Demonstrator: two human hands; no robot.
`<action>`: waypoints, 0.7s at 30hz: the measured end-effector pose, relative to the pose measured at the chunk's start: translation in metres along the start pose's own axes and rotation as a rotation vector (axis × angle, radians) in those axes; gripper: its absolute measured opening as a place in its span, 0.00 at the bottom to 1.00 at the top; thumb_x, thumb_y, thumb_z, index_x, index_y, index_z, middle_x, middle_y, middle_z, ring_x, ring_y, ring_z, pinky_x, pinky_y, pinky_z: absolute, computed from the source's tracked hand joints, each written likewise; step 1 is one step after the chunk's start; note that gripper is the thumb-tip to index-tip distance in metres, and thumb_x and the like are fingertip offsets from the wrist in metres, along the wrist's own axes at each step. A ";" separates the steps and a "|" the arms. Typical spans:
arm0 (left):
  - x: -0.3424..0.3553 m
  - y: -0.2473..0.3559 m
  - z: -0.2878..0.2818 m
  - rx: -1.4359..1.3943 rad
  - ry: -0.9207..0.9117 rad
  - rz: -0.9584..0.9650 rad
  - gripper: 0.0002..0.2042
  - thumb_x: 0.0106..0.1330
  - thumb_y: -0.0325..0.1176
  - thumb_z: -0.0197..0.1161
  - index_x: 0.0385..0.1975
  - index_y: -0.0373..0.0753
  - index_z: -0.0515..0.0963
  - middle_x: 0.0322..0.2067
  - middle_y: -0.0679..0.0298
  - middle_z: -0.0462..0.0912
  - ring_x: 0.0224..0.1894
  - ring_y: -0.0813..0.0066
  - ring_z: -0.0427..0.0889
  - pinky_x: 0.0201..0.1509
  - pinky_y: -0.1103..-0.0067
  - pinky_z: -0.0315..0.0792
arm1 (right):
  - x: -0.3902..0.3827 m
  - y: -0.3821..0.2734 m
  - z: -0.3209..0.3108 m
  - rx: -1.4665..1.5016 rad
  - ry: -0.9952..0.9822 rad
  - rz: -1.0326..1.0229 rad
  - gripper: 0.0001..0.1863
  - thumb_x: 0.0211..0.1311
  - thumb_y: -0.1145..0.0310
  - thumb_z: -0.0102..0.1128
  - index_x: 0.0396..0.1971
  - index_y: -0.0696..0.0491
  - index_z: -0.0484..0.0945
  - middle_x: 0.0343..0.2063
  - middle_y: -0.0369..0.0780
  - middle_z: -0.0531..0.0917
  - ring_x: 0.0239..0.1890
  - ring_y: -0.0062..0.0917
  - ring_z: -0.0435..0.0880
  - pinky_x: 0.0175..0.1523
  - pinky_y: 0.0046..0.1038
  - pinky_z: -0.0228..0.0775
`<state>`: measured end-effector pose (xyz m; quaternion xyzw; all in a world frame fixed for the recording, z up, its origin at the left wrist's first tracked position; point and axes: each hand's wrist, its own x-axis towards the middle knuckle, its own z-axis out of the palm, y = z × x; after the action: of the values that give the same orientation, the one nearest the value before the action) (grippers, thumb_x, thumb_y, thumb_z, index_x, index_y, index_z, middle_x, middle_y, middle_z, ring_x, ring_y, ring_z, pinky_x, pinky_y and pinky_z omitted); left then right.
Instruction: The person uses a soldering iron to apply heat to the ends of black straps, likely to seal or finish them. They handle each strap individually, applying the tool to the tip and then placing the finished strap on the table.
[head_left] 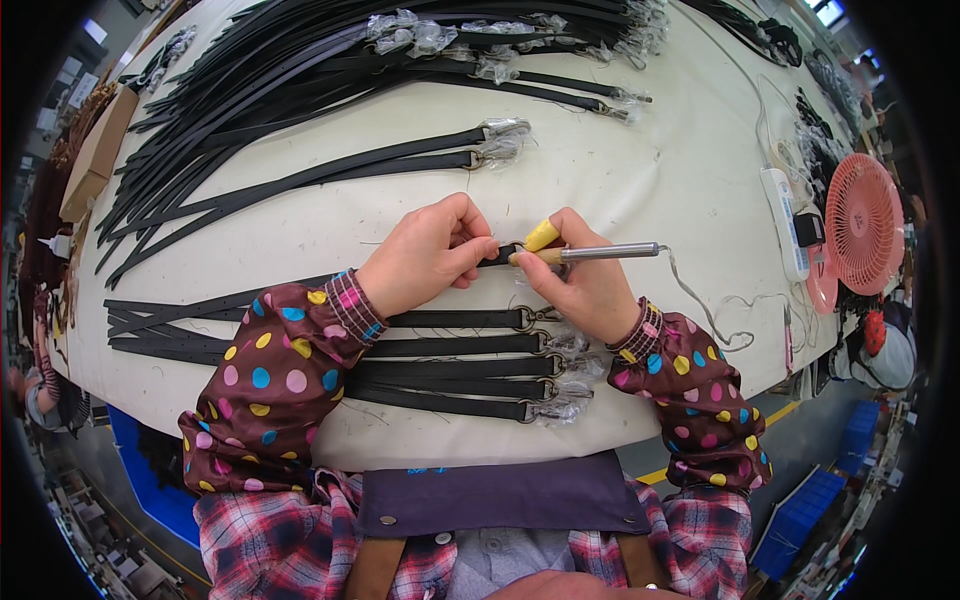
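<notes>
My left hand (pixel 432 254) pinches a black strap (pixel 497 258) close to its end, thumb and fingers pressed together. The rest of that strap runs off to the left under my forearm. My right hand (pixel 582 278) grips a pen-like tool (pixel 610 252) with a metal barrel and a thin cord trailing from its right end. Its tan front part lies against the strap's end, where the exact contact is too small to make out. Yellow tape (pixel 541 235) wraps a finger of my right hand. Just below lie several black straps (pixel 470 345) with metal clasps (pixel 540 318), partly wrapped in clear plastic.
A large heap of black straps (pixel 330 60) covers the far left of the white table (pixel 640 190). Two straps (pixel 400 158) lie between it and my hands. At right stand a pink fan (pixel 862 222) and a white power strip (pixel 784 222). A cardboard box (pixel 98 155) sits at the left edge.
</notes>
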<state>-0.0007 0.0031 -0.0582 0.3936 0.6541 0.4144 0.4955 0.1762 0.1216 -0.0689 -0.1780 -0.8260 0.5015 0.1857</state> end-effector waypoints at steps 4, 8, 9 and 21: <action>0.000 -0.001 0.000 0.005 0.009 0.019 0.08 0.68 0.30 0.60 0.35 0.33 0.69 0.30 0.63 0.82 0.26 0.84 0.79 0.30 0.85 0.78 | 0.000 0.000 0.001 0.007 0.003 0.002 0.13 0.58 0.68 0.65 0.31 0.58 0.69 0.24 0.42 0.77 0.24 0.26 0.75 0.29 0.26 0.66; 0.000 -0.002 0.000 0.006 0.012 0.020 0.08 0.68 0.30 0.60 0.35 0.33 0.69 0.29 0.63 0.82 0.25 0.84 0.78 0.30 0.85 0.78 | 0.000 0.000 0.001 0.014 0.011 -0.010 0.13 0.59 0.69 0.65 0.32 0.58 0.69 0.24 0.41 0.77 0.24 0.23 0.76 0.29 0.26 0.66; 0.000 -0.002 -0.001 0.006 0.012 0.021 0.08 0.68 0.30 0.60 0.35 0.33 0.69 0.29 0.63 0.81 0.25 0.84 0.78 0.30 0.85 0.78 | 0.000 -0.001 0.001 0.034 0.016 -0.010 0.12 0.59 0.69 0.64 0.32 0.57 0.69 0.24 0.40 0.77 0.25 0.22 0.76 0.29 0.25 0.66; -0.002 -0.003 0.001 0.419 0.052 0.381 0.09 0.63 0.26 0.65 0.38 0.35 0.72 0.27 0.68 0.75 0.23 0.86 0.76 0.23 0.87 0.71 | 0.006 0.009 -0.006 0.247 0.224 -0.046 0.10 0.60 0.71 0.61 0.33 0.58 0.69 0.25 0.38 0.80 0.31 0.19 0.79 0.38 0.23 0.68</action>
<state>0.0004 0.0003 -0.0603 0.5924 0.6523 0.3659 0.2995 0.1744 0.1329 -0.0733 -0.1897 -0.7360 0.5720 0.3085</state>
